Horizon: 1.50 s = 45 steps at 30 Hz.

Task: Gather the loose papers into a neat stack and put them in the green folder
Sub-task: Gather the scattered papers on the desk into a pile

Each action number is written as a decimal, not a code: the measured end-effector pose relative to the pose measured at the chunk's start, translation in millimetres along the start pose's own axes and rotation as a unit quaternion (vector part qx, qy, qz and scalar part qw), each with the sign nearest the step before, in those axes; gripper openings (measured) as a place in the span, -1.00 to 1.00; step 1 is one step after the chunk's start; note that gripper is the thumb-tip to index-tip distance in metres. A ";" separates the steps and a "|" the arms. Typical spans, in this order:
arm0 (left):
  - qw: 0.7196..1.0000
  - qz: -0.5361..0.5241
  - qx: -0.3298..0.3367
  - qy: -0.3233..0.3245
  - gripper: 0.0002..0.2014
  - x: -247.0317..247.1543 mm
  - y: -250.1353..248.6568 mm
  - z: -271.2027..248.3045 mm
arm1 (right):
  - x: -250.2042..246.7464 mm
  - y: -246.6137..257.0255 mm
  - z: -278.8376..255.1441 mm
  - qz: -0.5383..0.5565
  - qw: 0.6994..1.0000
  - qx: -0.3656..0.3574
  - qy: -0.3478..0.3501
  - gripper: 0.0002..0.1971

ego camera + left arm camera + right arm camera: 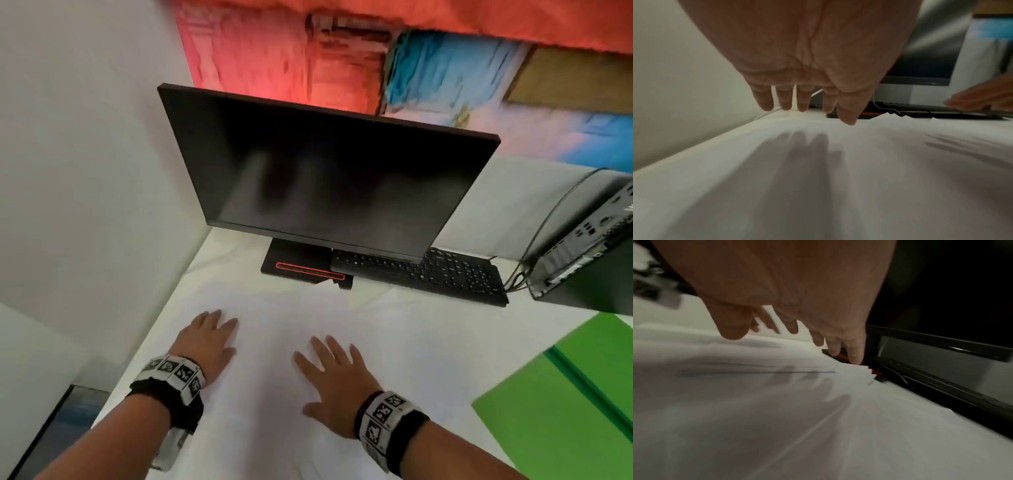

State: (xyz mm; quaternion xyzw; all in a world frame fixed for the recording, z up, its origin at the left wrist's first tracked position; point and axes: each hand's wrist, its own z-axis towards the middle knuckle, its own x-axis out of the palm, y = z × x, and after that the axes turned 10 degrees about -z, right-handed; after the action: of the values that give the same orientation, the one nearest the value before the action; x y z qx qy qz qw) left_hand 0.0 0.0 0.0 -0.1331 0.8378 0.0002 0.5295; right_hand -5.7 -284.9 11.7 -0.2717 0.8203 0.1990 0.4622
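Observation:
Loose white papers (pixel 274 329) lie spread and overlapping across the desk in front of the monitor; their fanned corners (pixel 861 371) show by the monitor base. My left hand (pixel 209 337) is open, palm down, fingers straight over the sheets' left side (pixel 818 162). My right hand (pixel 329 366) is open too, fingers spread just above the middle of the papers. Neither hand holds anything. The green folder (pixel 565 394) lies open at the desk's right front.
A black monitor (pixel 325 178) stands behind the papers on a base with a red stripe (pixel 308 269). A black keyboard (pixel 428 274) lies under its right side. A computer case (pixel 589 240) with cables stands at the far right. A white wall borders the left.

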 end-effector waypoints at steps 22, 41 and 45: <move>0.990 0.086 0.105 0.040 -0.14 -16.2 -4.3 99.5 | 57.4 6.5 24.9 -0.040 0.999 0.005 0.018 -0.09; 0.991 -0.038 -0.004 0.130 -0.52 -10.1 32.2 58.3 | 39.0 -1.0 14.6 0.004 1.000 0.018 0.007 -0.24; 0.986 -0.119 -0.005 0.118 -0.56 -8.6 45.7 41.3 | 28.9 -17.7 10.0 0.176 0.980 0.082 -0.052 -0.35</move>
State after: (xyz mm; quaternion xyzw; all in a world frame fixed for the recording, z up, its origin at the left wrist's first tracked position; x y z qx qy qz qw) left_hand 29.9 51.9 -16.9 -0.2337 0.8728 -0.0743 0.4220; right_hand -0.4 -300.4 -19.6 -0.0736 0.8435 0.2229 0.4831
